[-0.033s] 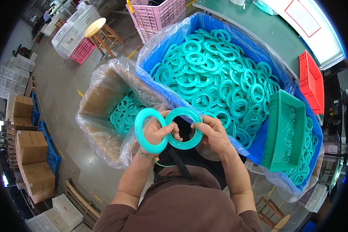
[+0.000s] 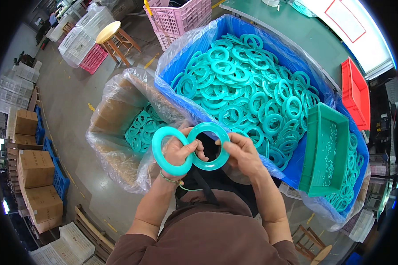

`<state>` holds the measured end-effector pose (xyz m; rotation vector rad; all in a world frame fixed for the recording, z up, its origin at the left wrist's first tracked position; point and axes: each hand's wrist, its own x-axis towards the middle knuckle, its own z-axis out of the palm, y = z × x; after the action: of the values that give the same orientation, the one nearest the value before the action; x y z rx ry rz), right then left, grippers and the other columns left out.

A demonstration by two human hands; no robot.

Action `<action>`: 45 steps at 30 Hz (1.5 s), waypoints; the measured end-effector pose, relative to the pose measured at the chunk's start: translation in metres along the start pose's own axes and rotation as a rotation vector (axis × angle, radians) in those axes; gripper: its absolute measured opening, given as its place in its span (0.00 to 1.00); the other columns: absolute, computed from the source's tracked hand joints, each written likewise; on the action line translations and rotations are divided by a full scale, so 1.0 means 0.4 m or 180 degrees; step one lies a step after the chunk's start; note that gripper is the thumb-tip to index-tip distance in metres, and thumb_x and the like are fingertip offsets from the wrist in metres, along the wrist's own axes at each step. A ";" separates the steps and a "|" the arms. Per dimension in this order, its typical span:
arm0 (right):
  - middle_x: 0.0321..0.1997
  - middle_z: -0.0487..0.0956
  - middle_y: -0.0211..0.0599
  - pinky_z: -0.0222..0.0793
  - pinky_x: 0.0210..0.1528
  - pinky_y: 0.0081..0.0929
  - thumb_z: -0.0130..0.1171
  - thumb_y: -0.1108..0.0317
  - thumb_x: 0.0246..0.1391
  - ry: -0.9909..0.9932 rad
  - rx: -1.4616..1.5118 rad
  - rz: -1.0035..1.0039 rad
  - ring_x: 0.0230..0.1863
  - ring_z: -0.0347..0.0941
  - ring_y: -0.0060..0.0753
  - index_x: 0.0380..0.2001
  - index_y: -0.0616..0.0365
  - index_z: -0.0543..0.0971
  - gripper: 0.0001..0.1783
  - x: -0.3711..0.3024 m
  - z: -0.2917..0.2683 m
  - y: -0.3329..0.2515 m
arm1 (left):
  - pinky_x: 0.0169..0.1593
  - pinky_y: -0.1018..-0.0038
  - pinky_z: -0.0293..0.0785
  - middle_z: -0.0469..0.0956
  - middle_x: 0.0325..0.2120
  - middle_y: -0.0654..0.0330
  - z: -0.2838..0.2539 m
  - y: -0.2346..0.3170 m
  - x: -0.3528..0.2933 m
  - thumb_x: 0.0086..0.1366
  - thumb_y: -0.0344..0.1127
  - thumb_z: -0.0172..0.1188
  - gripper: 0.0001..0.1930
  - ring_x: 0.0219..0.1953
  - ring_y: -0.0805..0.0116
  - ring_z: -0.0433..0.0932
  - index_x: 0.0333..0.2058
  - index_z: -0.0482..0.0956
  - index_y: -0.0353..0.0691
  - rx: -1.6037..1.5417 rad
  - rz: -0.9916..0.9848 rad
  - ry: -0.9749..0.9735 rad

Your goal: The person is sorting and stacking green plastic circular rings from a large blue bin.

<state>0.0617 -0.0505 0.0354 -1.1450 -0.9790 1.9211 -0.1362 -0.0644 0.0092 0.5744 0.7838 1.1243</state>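
My left hand [image 2: 179, 151] grips two turquoise plastic rings side by side. Its thumb and palm come through the left ring [image 2: 158, 155], while its fingers meet the near edge of the right ring [image 2: 210, 165]. On that right ring's outer edge, my right hand [image 2: 242, 152] pinches with thumb and fingers. Behind both hands, a big blue-lined bin [image 2: 214, 33] is heaped with similar rings [image 2: 224, 67]. To the left stands a carton lined with clear plastic [image 2: 112, 104], holding more turquoise rings [image 2: 142, 128] at its bottom.
A green tray [image 2: 314, 145] with small pale scraps rests on the bin's right side, by a red crate [image 2: 355, 95]. Behind is a green table [image 2: 278, 26]. Farther left are a wooden stool [image 2: 109, 32], pink crates [image 2: 185, 20] and stacked cardboard boxes [image 2: 40, 168].
Both rings have shifted slightly left with my left hand. My right hand's fingers have moved a little along the right ring's edge.
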 end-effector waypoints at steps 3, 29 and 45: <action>0.18 0.68 0.20 0.50 0.17 0.13 0.52 0.65 0.58 -0.0626 0.0407 -0.0262 0.15 0.57 0.10 0.43 0.62 0.72 0.13 -0.011 0.003 0.029 | 0.28 0.68 0.81 0.73 0.27 0.56 0.010 -0.016 -0.003 0.60 0.25 0.49 0.18 0.26 0.67 0.77 0.50 0.63 0.34 0.0017 0.0007 0.0399; 0.17 0.65 0.28 0.56 0.20 0.23 0.45 0.78 0.53 -0.0078 -0.0982 -0.1275 0.17 0.62 0.22 0.39 0.60 0.67 0.09 -0.013 -0.047 0.052 | 0.28 0.68 0.80 0.72 0.26 0.57 -0.043 -0.027 -0.005 0.60 0.23 0.46 0.14 0.22 0.68 0.76 0.46 0.64 0.33 0.0600 0.0719 0.1269; 0.61 0.62 0.46 0.50 0.61 0.34 0.55 0.75 0.45 0.4202 -0.5676 0.0598 0.63 0.54 0.45 0.51 0.52 0.70 0.26 -0.409 -0.668 -0.012 | 0.56 0.66 0.63 0.66 0.49 0.48 -0.486 0.094 0.090 0.50 0.22 0.56 0.29 0.52 0.57 0.67 0.53 0.61 0.33 0.3643 0.1692 0.2787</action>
<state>0.3673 -0.1172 0.0162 -2.7465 -1.5334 -0.4852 -0.3035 -0.0141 -0.0902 1.3144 2.1799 1.3486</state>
